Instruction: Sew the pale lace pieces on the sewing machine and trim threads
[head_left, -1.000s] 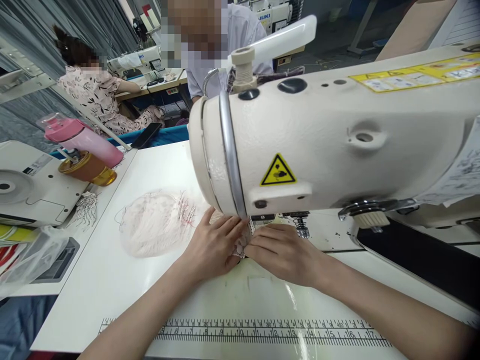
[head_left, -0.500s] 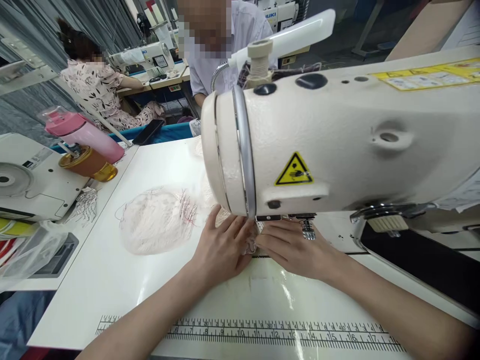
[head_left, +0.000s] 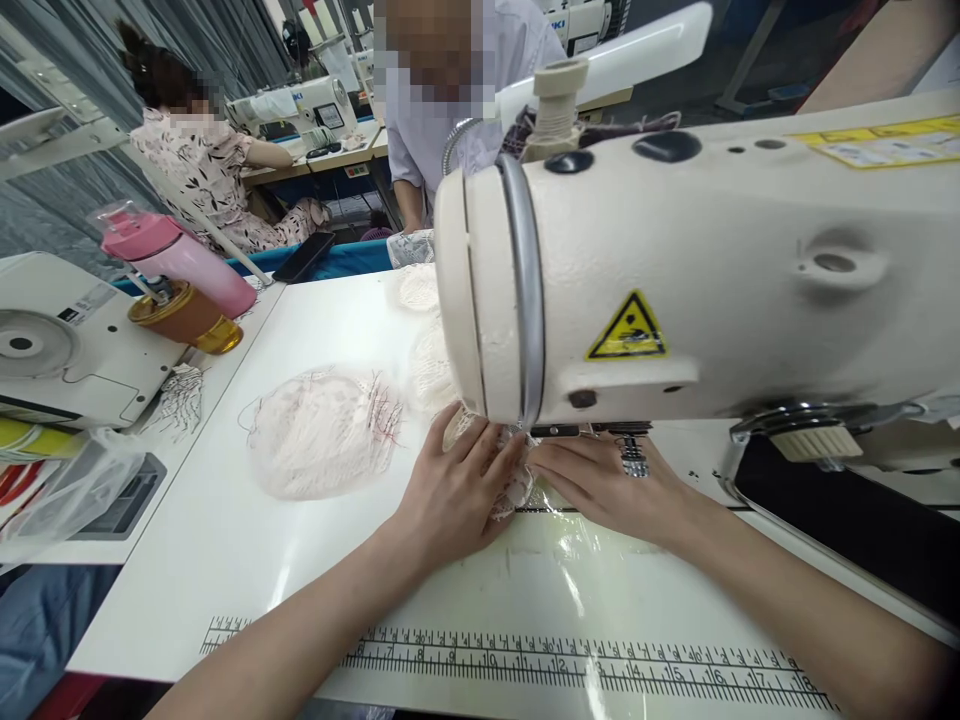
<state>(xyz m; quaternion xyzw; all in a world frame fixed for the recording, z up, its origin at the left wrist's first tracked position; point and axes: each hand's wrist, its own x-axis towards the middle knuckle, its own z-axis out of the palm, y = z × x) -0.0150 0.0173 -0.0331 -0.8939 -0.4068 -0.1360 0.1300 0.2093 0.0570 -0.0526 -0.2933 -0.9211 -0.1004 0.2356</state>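
Observation:
Below the head of a white sewing machine (head_left: 600, 260), a small pale lace piece (head_left: 517, 492) lies bunched on the machine bed. My left hand (head_left: 459, 490) is over its left part, with the fingers bent down on it and the thumb at the near edge. From the right, my right hand (head_left: 611, 488) has its fingers pressed together at the lace's right edge; the machine hides some of them. Needle and presser foot are out of sight behind the machine head. Left of my hands lies a round pale lace piece (head_left: 322, 435) with loose dark red threads.
More pale lace (head_left: 431, 370) lies behind my left hand. A printed ruler (head_left: 600, 665) runs along the front of the white table (head_left: 225, 560). A pink bottle (head_left: 180, 260), an amber cup (head_left: 191, 318) and a phone (head_left: 304, 258) stand or lie far left. Two people sit beyond.
The view has shifted, so the machine appears farther right. More lace shows between my hands, and my right fingertips are slightly farther from my left hand.

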